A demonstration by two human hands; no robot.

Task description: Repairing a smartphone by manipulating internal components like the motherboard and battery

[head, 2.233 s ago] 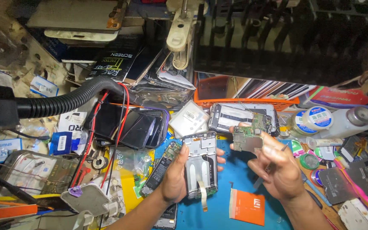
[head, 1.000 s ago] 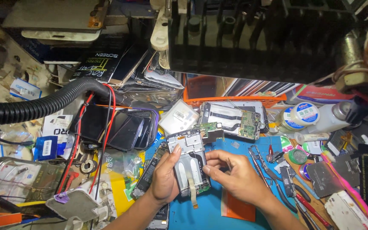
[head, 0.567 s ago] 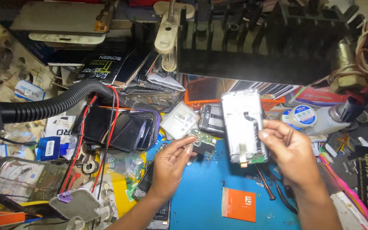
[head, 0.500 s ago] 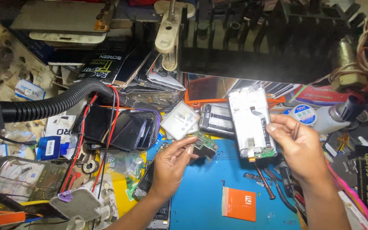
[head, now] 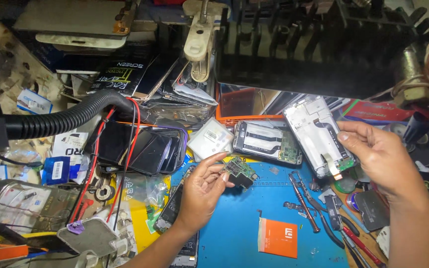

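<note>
My left hand [head: 202, 191] pinches a small green circuit board [head: 240, 171] between thumb and fingers, above the blue work mat [head: 239, 233]. My right hand [head: 381, 159] holds a silver phone frame [head: 319, 134] by its lower edge, tilted up and to the right of the board. A short flex strip hangs from the frame's bottom end. Another opened phone [head: 266, 141] lies flat behind the mat, between my hands.
An orange card [head: 278, 237] lies on the mat. Tweezers [head: 304, 201] and pliers lie to its right. A stack of dark phone screens [head: 135, 146] sits left, under a black corrugated hose [head: 65, 119] and red wires. A dark lamp head [head: 319, 44] hangs overhead.
Earlier both hands worked on the frame over the mat. The right hand has since lifted the frame up and to the right, and the left hand came away holding the circuit board.
</note>
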